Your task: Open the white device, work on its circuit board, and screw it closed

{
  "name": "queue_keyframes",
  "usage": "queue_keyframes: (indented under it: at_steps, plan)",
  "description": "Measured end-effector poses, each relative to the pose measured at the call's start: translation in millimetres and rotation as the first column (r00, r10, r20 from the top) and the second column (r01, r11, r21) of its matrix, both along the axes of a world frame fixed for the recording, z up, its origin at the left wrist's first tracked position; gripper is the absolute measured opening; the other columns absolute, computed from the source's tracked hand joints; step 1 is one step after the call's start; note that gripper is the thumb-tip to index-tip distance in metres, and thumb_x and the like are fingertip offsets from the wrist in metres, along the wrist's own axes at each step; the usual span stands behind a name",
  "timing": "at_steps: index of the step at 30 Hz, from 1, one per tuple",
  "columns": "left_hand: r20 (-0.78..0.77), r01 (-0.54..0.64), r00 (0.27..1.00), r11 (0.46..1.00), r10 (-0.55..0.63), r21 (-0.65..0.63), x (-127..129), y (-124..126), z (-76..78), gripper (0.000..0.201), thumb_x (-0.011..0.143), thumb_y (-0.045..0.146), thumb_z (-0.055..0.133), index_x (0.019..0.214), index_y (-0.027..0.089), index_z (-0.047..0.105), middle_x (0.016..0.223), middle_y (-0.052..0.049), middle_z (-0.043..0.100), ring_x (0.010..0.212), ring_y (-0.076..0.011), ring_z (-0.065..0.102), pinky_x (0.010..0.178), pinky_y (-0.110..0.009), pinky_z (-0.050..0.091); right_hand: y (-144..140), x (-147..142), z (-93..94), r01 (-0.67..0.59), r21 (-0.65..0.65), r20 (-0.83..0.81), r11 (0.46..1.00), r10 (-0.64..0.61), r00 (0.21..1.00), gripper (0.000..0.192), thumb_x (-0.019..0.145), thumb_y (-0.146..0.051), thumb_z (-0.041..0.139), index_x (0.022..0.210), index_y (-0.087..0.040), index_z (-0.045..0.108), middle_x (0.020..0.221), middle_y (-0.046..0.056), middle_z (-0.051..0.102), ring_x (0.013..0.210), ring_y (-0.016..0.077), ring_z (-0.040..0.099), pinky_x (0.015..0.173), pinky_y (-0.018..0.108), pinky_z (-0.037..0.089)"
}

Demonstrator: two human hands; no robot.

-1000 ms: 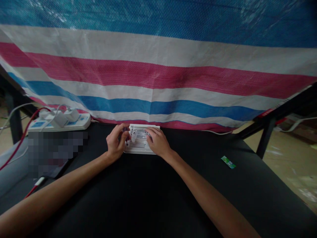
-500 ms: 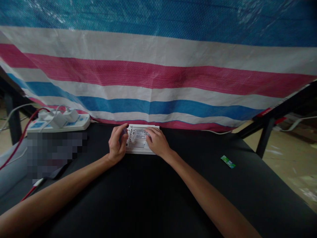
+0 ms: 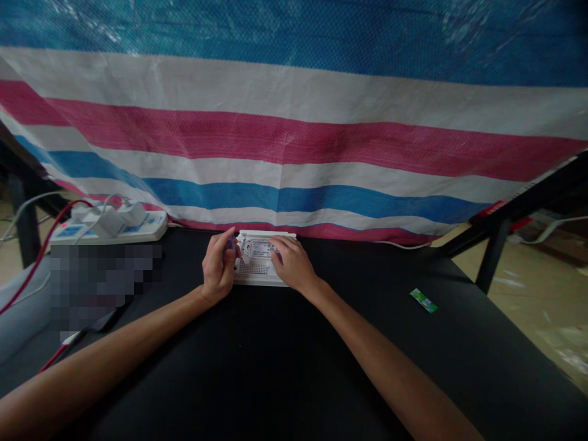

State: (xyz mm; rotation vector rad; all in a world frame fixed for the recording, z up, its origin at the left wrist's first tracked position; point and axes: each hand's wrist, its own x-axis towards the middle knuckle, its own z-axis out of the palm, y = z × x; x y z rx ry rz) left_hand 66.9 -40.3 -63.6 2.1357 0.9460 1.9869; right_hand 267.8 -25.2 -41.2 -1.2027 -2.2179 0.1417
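A white breadboard (image 3: 257, 271) with a small circuit module (image 3: 260, 248) on its far half lies on the black table (image 3: 294, 355), close to the striped tarp. My left hand (image 3: 217, 267) curls against the board's left end, its fingertips pinching a small part that I cannot make out. At the board's right end rests my right hand (image 3: 290, 264), thumb and forefinger on the module's right edge.
A white power strip (image 3: 110, 226) with plugs and a red cable (image 3: 41, 257) sits at the far left. A blurred dark object (image 3: 98, 282) lies left of my arm. A small green packet (image 3: 423, 301) lies to the right. The striped tarp (image 3: 294, 147) hangs behind.
My left hand has turned a little more upright at the board's left end and shifted slightly right. My right hand has stayed in place.
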Motion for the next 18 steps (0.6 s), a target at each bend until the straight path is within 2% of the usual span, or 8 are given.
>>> queue_keyframes:
  at_steps: [8, 13, 18]
  plan:
    - [-0.013, -0.145, 0.989, 0.989, 0.145, -0.029, -3.4, 1.3, -5.4, 0.048, 0.091, 0.024, 0.06, 0.138, 0.023, 0.051, 0.112, -0.008, 0.056, 0.087, -0.0174, 0.061, 0.072, -0.031, 0.053, -0.5, 0.3, 0.9, 0.011, -0.002, 0.009, 1.0, -0.011, 1.0, 0.035, 0.092, -0.018, 0.046, 0.12, -0.014, 0.066, 0.125, 0.012, 0.067, 0.12, 0.0224, 0.058, 0.108, 0.041, 0.042]
    - [0.049, -0.088, 0.995, 0.994, 0.091, -0.06, -2.3, 0.4, -5.4, 0.038, 0.095, 0.026, 0.055, 0.132, 0.023, 0.055, 0.109, -0.009, 0.058, 0.085, -0.0177, 0.061, 0.07, -0.031, 0.053, 0.2, 0.2, -0.2, 0.005, 0.003, 0.003, 1.0, -0.005, 1.0, 0.035, 0.092, -0.018, 0.046, 0.119, -0.012, 0.067, 0.123, 0.013, 0.068, 0.118, 0.0231, 0.059, 0.107, 0.04, 0.043]
    - [0.076, 0.057, 0.996, 0.996, -0.051, -0.075, -2.0, -1.1, -6.4, 0.04, 0.098, 0.022, 0.045, 0.138, 0.025, 0.049, 0.103, -0.007, 0.061, 0.077, -0.0158, 0.063, 0.066, -0.031, 0.053, 1.1, 0.8, -2.3, 0.013, -0.002, 0.002, 1.0, -0.013, 1.0, 0.035, 0.092, -0.019, 0.046, 0.12, -0.014, 0.066, 0.125, 0.013, 0.067, 0.119, 0.0227, 0.059, 0.108, 0.041, 0.042]
